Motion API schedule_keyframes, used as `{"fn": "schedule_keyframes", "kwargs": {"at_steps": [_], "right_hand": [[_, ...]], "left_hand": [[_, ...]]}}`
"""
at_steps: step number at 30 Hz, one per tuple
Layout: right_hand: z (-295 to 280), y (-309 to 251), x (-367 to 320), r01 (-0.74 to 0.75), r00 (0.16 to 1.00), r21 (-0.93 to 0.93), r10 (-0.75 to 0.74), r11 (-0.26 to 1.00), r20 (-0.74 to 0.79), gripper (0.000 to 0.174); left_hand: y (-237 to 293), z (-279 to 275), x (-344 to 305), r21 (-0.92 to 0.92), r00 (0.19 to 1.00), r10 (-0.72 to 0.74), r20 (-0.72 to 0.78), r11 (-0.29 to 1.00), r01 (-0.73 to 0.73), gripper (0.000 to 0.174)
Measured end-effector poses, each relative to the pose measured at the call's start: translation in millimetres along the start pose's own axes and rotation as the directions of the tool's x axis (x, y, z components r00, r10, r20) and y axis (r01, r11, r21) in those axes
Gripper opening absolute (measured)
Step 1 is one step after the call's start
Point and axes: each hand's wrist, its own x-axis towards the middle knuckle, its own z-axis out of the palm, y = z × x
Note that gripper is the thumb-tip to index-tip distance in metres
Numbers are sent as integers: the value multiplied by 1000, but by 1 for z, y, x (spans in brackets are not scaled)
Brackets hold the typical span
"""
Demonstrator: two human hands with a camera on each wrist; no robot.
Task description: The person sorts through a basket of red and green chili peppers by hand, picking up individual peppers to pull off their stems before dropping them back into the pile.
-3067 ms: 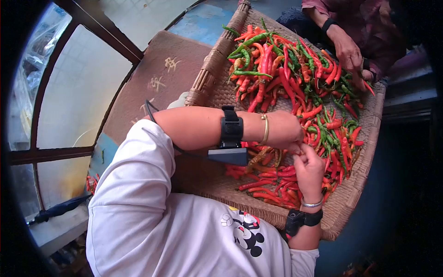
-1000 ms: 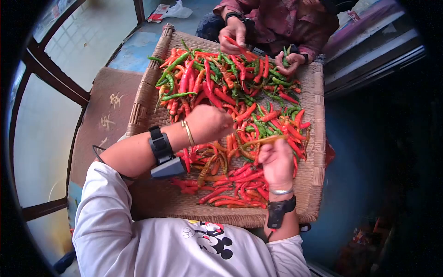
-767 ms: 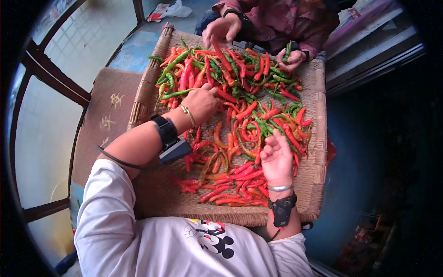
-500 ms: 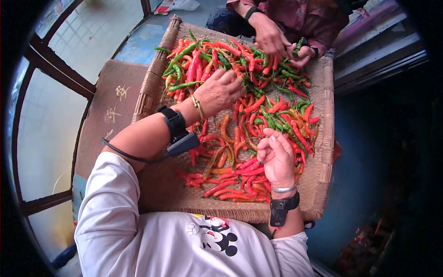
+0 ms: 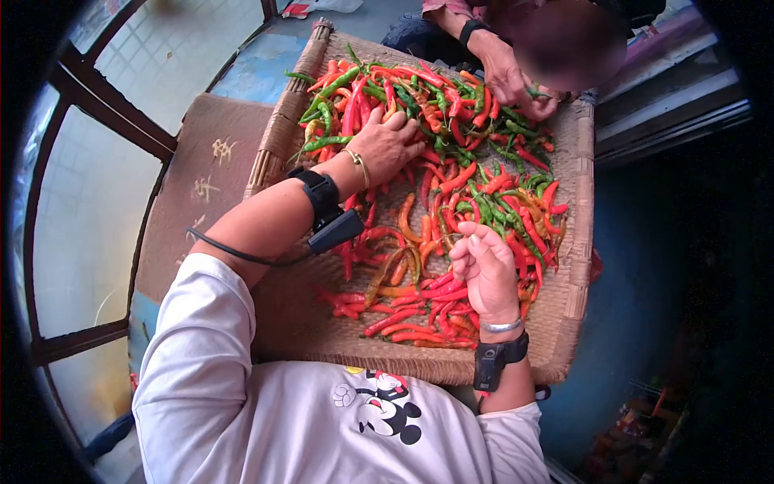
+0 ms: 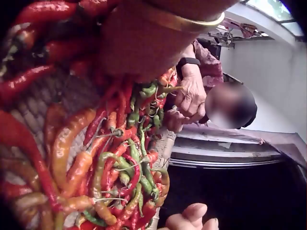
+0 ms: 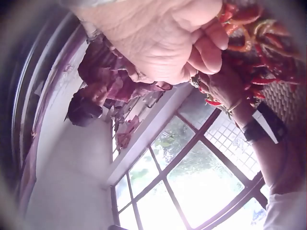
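My left hand [image 5: 380, 149], wearing a gold bangle, rests on the far pile of red and green chili peppers [image 5: 439, 97] with its fingers spread over them. In the left wrist view this hand [image 6: 139, 52] is dark and its fingertips are hidden. My right hand [image 5: 488, 270] hovers palm up above the tray, fingers loosely bent, no chili visible in it. Near it lie a heap of green and red chilies [image 5: 516, 214], some orange chilies [image 5: 409, 218], and red chilies [image 5: 411, 327] toward my body. All lie on a woven tray [image 5: 574, 282].
Across the tray another person's hand [image 5: 501, 73] works near a green chili [image 5: 536, 93]. A brown board with painted characters [image 5: 205, 161] lies left of the tray, beside framed window panes [image 5: 97, 218]. The tray's raised left edge [image 5: 270, 153] is rolled wicker.
My hands were together, then parted; a brownish chili at the right fingertips is gone from them. The left hand moved forward onto the far pile. The other person's hands came together.
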Motion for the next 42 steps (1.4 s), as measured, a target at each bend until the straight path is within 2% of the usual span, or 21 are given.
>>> {"fn": "schedule_keyframes", "kwargs": {"at_steps": [1,3,4,7,8,11,13,15,22,24,27,29,31,32,33,35,36,37,39,40,42], "right_hand": [[0,1,-1,-5,1000,2,5,1000,-6,22],[1,1,0,3,1000,-29,-3,1000,7,22],[2,2,0,0,1000,-40,0,999,4,22],[1,2,1,-20,1000,-69,20,997,4,22],[1,2,1,-25,1000,-70,24,997,-1,22],[1,0,1,-16,1000,-55,16,998,0,21],[-1,2,2,-9,1000,-62,9,998,-2,21],[-1,1,2,-16,1000,-60,15,998,-7,20],[-2,1,2,22,999,-125,-25,992,-21,20],[-3,2,3,26,999,-169,-33,985,-38,20],[0,2,3,45,996,-251,-64,967,-67,19],[3,1,1,40,986,-389,-98,920,-131,20],[2,2,2,24,991,-408,-74,912,-109,21],[1,2,2,4,995,-429,-46,903,-88,22],[2,2,1,3,995,-432,-47,902,-90,22],[9,4,1,56,993,-274,-83,960,-87,25],[10,5,3,65,993,-210,-84,976,-79,26],[9,5,4,61,993,-218,-82,974,-85,26],[3,5,3,65,997,-16,-65,998,-46,24],[-2,6,2,41,998,21,-40,999,-57,21],[-2,1,4,84,991,61,-77,995,-106,19]], "left_hand": [[1,1,-1,-7,1000,2,4,1000,-2,29],[2,0,-1,25,988,-6,153,1000,2,32],[3,-4,1,-5,977,-21,214,1000,22,26],[-1,4,2,-7,956,18,292,1000,-17,15],[0,9,0,-3,978,24,208,1000,-24,5],[9,-14,3,-20,964,49,260,999,-46,5],[26,-17,2,-6,973,73,219,997,-74,8],[44,-34,2,-54,918,94,386,995,-79,6],[69,-63,-12,-316,931,152,332,948,-42,12],[72,-72,-13,-430,828,186,529,900,72,16],[66,-70,-12,-430,831,136,540,893,134,18],[57,-72,-8,-412,841,86,534,895,170,18],[48,-85,-3,-475,878,-64,475,821,316,19],[46,-89,-1,-525,900,-83,428,788,322,21],[49,-85,-3,-528,901,-83,426,786,322,21],[57,-76,-9,-806,977,-78,196,554,206,23],[61,-82,-9,-865,967,-15,255,444,235,26],[65,-82,-11,-870,968,-16,250,435,232,26],[73,-80,-12,-884,947,88,310,393,253,29],[74,-80,-12,-887,939,102,327,377,268,29],[70,-76,-12,-904,952,97,290,353,239,27]]}}
